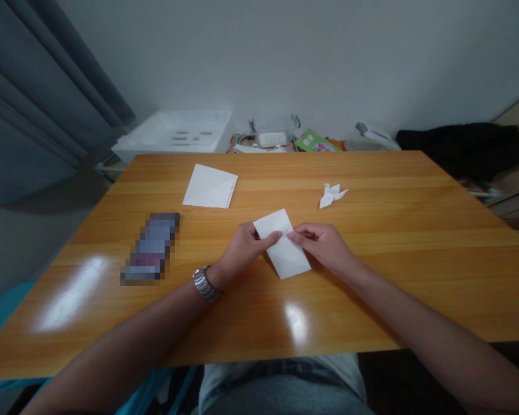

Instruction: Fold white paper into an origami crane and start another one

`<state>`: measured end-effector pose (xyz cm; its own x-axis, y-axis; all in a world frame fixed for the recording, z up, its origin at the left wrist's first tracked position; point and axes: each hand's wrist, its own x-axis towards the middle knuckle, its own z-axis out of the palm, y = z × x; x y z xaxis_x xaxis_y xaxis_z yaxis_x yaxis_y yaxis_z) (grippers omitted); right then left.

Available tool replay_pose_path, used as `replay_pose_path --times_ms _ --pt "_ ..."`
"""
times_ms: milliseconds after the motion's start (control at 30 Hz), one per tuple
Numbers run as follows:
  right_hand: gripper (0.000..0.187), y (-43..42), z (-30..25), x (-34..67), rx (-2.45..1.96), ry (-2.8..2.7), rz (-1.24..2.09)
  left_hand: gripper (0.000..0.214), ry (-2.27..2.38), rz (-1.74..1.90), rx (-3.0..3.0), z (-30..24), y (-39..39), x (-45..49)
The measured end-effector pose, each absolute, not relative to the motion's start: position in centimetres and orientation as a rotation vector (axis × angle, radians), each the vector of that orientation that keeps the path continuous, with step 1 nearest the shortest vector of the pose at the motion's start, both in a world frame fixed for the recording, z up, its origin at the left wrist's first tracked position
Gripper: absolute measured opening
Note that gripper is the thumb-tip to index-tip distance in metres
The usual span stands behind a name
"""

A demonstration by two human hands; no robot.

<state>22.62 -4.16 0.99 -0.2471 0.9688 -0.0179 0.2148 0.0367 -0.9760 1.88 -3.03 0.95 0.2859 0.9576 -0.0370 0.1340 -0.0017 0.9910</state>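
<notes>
Along the near edge of the one wooden table, one lap shows below the tabletop, and two bare forearms reach over it. One metal watch circles the left wrist. Beyond it, two hands hold one white paper, which is tilted, one corner toward the lap, near the middle of the table. The left hand is clamped on its left side, thumb on top and fingers mostly hidden beneath. The right hand pinches the opposite edge, its thumb near the left thumb but apart from it.

Well to the left lies one device, blurred into blocks. Farther off, two more white things rest on the wood: one sheet with a single perforated edge, on the left, and one folded bird, on the right.

Past the far edge are one white tray, one green booklet and one dark cloth. Behind them stands one pale wall, with one grey curtain at left.
</notes>
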Motion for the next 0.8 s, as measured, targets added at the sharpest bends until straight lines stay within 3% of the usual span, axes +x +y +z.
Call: replay_pose_path --times_ms 367,800 --pt "0.034 -4.1 0.3 22.6 -1.286 -1.388 1.077 0.038 1.027 1.075 1.172 -0.4 -2.8 2.4" --pt "0.031 -4.1 0.6 22.5 -1.287 -1.332 1.078 0.035 0.998 1.049 1.135 0.0 -3.0 2.0"
